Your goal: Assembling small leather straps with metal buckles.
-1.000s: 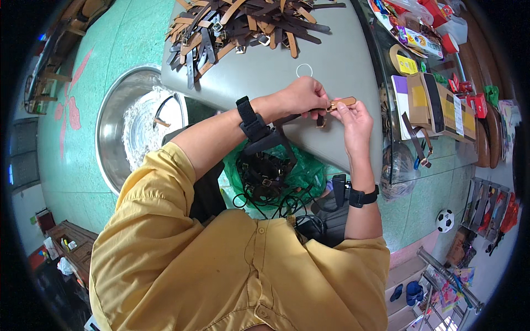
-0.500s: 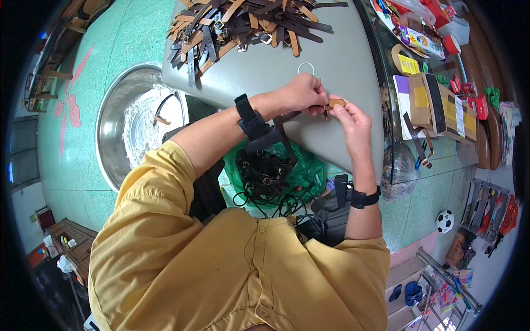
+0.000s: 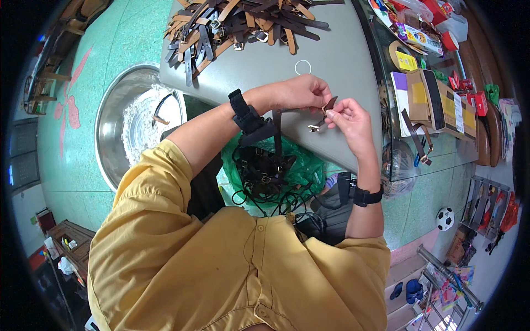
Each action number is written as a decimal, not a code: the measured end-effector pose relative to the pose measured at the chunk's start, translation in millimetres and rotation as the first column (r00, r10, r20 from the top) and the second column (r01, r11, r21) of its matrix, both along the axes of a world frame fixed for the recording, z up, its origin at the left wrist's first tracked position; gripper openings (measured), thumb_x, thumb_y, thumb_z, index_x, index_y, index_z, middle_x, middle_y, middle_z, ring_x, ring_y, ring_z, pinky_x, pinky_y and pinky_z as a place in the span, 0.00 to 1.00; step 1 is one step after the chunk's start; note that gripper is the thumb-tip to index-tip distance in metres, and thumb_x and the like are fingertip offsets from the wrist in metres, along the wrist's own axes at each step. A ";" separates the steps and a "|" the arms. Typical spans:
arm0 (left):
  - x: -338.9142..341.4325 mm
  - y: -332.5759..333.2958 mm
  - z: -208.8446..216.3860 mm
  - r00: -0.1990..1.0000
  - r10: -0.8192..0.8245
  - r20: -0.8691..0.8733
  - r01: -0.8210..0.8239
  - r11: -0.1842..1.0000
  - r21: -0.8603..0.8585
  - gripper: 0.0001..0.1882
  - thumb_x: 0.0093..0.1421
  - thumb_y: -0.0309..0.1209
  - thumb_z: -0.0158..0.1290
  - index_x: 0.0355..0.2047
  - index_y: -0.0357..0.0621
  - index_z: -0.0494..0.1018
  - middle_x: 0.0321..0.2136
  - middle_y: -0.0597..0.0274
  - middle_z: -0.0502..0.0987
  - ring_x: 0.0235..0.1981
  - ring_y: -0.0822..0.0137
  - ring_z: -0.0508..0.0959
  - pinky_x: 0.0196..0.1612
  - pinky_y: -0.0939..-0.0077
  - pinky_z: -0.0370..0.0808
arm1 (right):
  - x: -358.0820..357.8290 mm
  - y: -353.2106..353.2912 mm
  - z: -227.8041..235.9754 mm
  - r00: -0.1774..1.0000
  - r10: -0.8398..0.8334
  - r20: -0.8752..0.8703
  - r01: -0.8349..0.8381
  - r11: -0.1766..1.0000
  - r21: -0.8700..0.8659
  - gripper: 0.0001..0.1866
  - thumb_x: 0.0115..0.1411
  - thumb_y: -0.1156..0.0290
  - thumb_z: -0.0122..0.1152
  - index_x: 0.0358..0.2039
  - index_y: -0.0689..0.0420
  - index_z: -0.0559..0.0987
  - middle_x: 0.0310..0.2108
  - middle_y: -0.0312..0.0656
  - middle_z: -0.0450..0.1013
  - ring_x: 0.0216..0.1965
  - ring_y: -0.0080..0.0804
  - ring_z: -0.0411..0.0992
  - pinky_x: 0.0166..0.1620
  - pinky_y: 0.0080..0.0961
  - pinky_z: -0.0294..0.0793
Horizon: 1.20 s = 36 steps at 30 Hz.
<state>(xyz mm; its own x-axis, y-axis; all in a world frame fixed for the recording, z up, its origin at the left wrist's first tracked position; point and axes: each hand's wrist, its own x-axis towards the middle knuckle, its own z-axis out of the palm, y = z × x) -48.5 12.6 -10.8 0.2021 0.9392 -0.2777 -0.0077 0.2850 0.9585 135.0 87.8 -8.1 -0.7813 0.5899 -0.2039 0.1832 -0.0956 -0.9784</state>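
My left hand (image 3: 305, 91) and my right hand (image 3: 351, 122) come together over the grey tabletop, fingers pinched on a brown leather strap (image 3: 331, 103). A pointed dark end of it rises between my fingertips. Just below them, beside my right fingers, hangs a small metal buckle (image 3: 313, 128). A longer dark length (image 3: 277, 132) drops from beneath my left wrist toward the green plastic bag (image 3: 310, 172). Dark buckled straps (image 3: 264, 171) fill that bag. On the table behind my left hand lies a thin white ring (image 3: 302, 67).
A heap of brown and tan straps (image 3: 237, 25) covers the table's far side. On the floor at left stands a metal basin (image 3: 102, 124) with one strap inside. To the right, a cardboard box (image 3: 441, 107) and packages crowd another surface. A football (image 3: 445, 219) lies beyond.
The strap piece between my hands has turned: its tan face showed before, now its dark pointed end stands up and the buckle hangs lower left. My right hand has shifted slightly left.
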 end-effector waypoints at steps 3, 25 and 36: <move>4.4 3.3 -8.3 0.966 0.210 -0.152 -0.172 0.958 0.230 0.08 0.59 0.32 0.49 0.33 0.39 0.71 0.24 0.66 0.74 0.24 0.76 0.71 0.27 0.80 0.69 | -7.0 -1.8 4.1 0.993 -0.110 -0.039 0.111 0.994 0.017 0.10 0.53 0.79 0.60 0.33 0.62 0.68 0.28 0.42 0.73 0.25 0.23 0.72 0.28 0.17 0.72; 29.5 3.0 -0.1 0.869 0.441 -0.224 -0.368 0.879 0.303 0.08 0.52 0.26 0.54 0.30 0.36 0.69 0.23 0.61 0.76 0.28 0.75 0.75 0.31 0.80 0.72 | -7.9 -9.0 17.4 0.957 -0.289 -0.012 0.289 0.955 0.069 0.10 0.59 0.70 0.54 0.38 0.63 0.74 0.24 0.37 0.72 0.21 0.19 0.68 0.22 0.14 0.66; 44.2 0.5 17.2 0.804 0.540 -0.247 -0.400 0.800 0.448 0.11 0.54 0.27 0.53 0.37 0.36 0.68 0.27 0.57 0.77 0.28 0.72 0.77 0.33 0.78 0.74 | -2.4 0.2 16.6 0.916 -0.381 -0.128 0.304 0.865 -0.399 0.09 0.60 0.67 0.54 0.31 0.61 0.71 0.25 0.43 0.73 0.21 0.26 0.71 0.23 0.20 0.69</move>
<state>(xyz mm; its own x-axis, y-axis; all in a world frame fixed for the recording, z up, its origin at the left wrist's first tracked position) -4.3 13.1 6.5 -0.3348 0.9329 0.1326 0.3012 -0.0274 0.9532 132.6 88.0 8.5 -0.5896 0.7413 -0.3209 -0.1185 -0.4723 -0.8734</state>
